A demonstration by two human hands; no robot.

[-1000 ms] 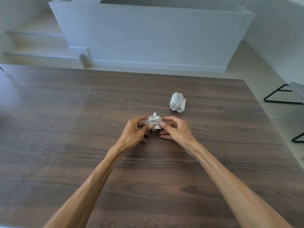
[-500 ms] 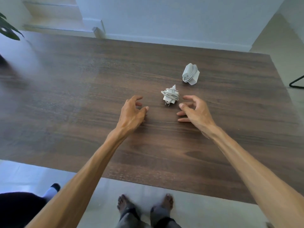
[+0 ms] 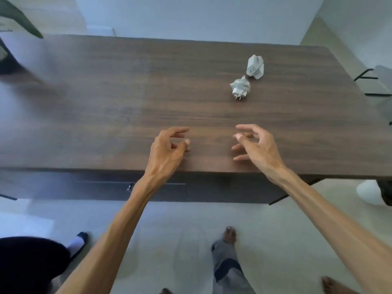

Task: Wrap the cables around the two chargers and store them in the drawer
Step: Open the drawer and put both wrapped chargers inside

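Fingers (image 3: 179, 130) of the left hand (image 3: 164, 154) and right hand (image 3: 257, 148) hang loosely curled, holding nothing, above the dark wooden surface (image 3: 131, 98) near its front edge. Two white cable-wrapped chargers (image 3: 240, 87) (image 3: 255, 67) lie beyond, apparently touching. The drawer front (image 3: 101, 190) below looks closed, though blurred; pale floor (image 3: 174, 240) lies underneath.

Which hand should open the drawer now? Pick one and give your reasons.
Probably the left hand: it hangs empty at the table's near edge, almost directly above the drawer front. The right hand is further to the side.

Both hands (image 3: 167, 151) (image 3: 257, 146) have let go of the wrapped charger (image 3: 240, 87) and drawn back.
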